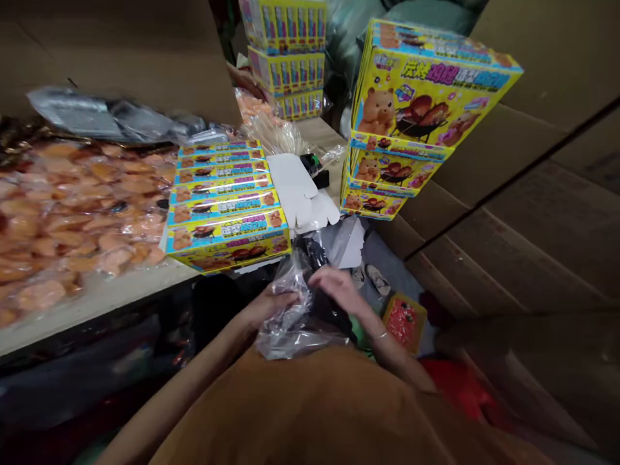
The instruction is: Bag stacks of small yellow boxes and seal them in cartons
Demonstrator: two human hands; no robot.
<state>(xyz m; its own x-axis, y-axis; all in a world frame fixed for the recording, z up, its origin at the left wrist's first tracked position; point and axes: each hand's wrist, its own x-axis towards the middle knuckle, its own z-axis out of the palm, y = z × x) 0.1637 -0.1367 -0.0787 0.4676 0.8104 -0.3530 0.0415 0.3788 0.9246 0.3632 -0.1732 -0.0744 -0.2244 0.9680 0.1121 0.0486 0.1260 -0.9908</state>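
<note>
My left hand [268, 305] is closed on a crumpled clear plastic bag [290, 339] in front of my body. My right hand [338, 289] is at the bag's other side, its fingers stretched out towards the bag's mouth and slightly blurred; nothing shows in its grip. Just beyond the hands, a row of yellow and blue printed boxes [227, 236] lies at the table edge. White carton flaps [295, 184] stick out to the right of that row. Something dark shows behind the plastic, but its kind is unclear.
Orange pieces in clear wrappers [92, 206] cover the table on the left. Printed cartons [416, 97] are stacked at the right, and more boxes [290, 71] at the back beside another person's hand [247, 82]. A yellow tray [404, 323] sits on the floor. Large brown cartons [533, 213] line the right side.
</note>
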